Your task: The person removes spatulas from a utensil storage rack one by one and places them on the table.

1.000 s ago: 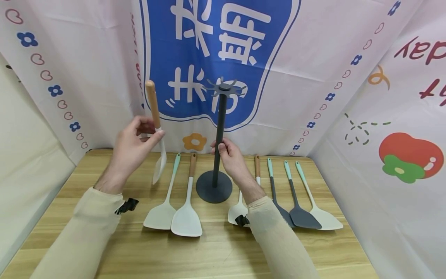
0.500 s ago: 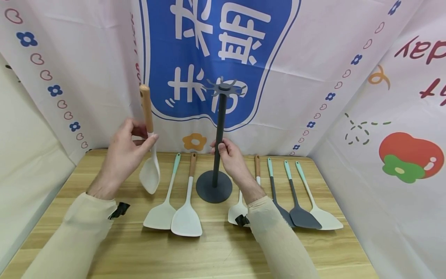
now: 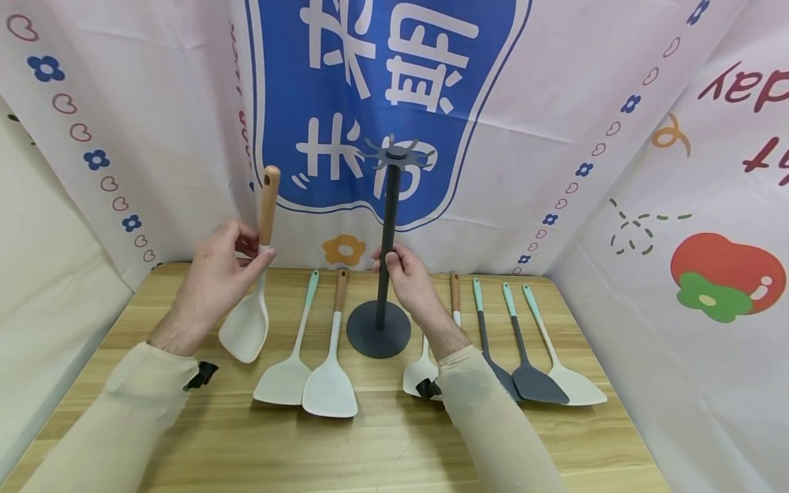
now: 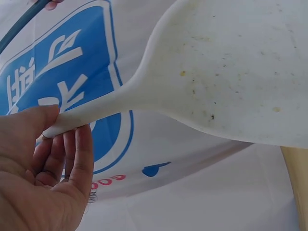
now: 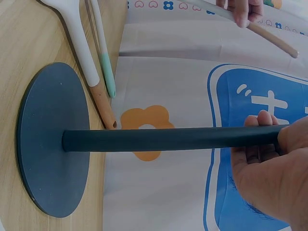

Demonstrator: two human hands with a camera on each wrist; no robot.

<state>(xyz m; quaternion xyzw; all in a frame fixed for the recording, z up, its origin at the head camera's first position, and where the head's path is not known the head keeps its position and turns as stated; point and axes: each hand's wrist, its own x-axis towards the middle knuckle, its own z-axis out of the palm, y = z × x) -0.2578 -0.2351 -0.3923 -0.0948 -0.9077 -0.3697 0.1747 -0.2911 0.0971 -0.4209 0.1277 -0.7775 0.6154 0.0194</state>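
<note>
My left hand [image 3: 212,274] pinches a white spatula [image 3: 245,329] at its neck, just below the wooden handle. The handle points up and the broad head hangs down to the left; whether it touches the tabletop I cannot tell. In the left wrist view small specks mark the spatula head [image 4: 216,77], and thumb and fingertips meet around its neck. My right hand [image 3: 411,277] grips the post of a dark utensil stand [image 3: 380,332], fingers wrapped around it in the right wrist view. That stand is upright on its round base [image 5: 50,144], with bare hooks at the top.
Between my left hand and the stand lie a mint-handled spatula [image 3: 283,380] and a wooden-handled white spatula [image 3: 331,390]. Right of the stand are several more utensils, including a dark spatula [image 3: 539,385] and a cream spatula [image 3: 576,387], partly behind my right forearm. A printed cloth [image 3: 530,89] hangs behind.
My left hand has moved left and down with the spatula. The spatula has turned from edge-on so that its broad face shows. My right hand and the stand stay in place.
</note>
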